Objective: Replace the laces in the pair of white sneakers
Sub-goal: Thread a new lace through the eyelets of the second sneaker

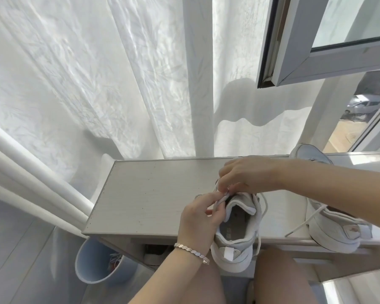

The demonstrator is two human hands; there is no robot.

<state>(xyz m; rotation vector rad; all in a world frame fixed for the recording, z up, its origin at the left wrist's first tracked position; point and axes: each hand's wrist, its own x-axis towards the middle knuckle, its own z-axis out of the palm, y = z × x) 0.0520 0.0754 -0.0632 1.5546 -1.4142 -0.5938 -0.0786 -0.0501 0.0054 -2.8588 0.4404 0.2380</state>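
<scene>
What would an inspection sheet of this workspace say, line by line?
Surface: pale wood-grain tabletop; both shoes stand on its right part.
Job's things: white sneaker with grey lining at the near edge, heel toward the person, its white lace hanging loose; second white sneaker to the right, partly under the right forearm, with a loose lace end.
Clutter: light blue plastic bin on the floor by the table; its contents are unclear.
Grippers: left hand and right hand both pinch the white lace with their fingers, above the tongue.
Cables: nothing seen.
Surroundings: white sheer curtain, open window frame, parked car outside.
</scene>
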